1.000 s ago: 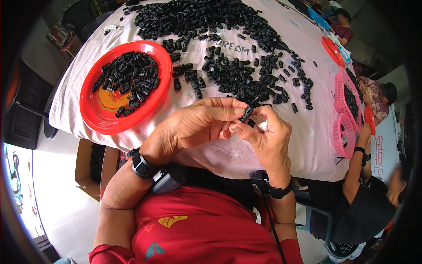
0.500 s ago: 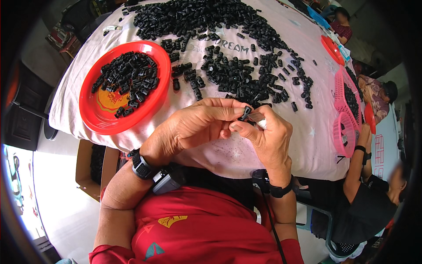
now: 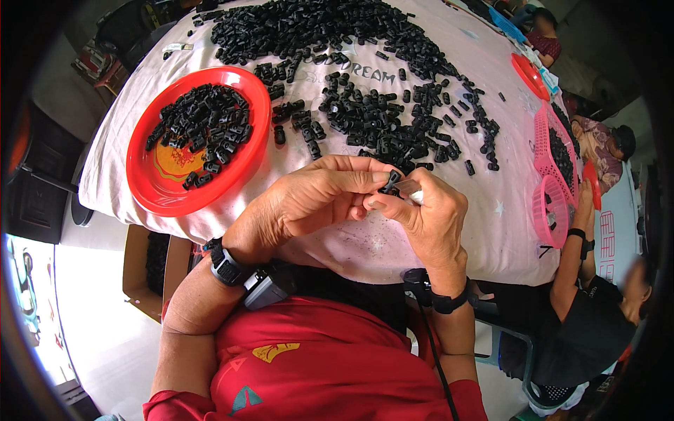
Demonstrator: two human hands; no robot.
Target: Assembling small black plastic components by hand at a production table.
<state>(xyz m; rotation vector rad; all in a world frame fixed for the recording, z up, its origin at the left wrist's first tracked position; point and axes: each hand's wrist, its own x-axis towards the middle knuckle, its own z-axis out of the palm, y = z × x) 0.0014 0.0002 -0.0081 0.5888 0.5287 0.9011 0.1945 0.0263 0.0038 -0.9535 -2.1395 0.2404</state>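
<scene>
My left hand [image 3: 312,200] pinches a small black plastic part [image 3: 390,182] between thumb and fingertips, just above the cloth. Closed around a thin, pale, partly see-through piece [image 3: 411,189], my right hand [image 3: 437,217] meets the left at the part. That piece touches or nearly touches the black part; its exact kind is hidden by the fingers. Beyond both hands lies a loose heap of similar black parts [image 3: 372,116]. To the left stands a red plastic dish [image 3: 158,196] with many such parts in it.
A larger pile of black parts [image 3: 316,31] covers the far side of the pale cloth-covered table [image 3: 505,231]. Pink baskets [image 3: 550,210] stand at the right edge, near a co-worker in black [image 3: 583,330]. An open cardboard box [image 3: 140,274] sits low at the left.
Both hands stay almost in place, still holding the part and the pale piece. The pale piece shows slightly less between the fingers. Otherwise the view has only shifted a little.
</scene>
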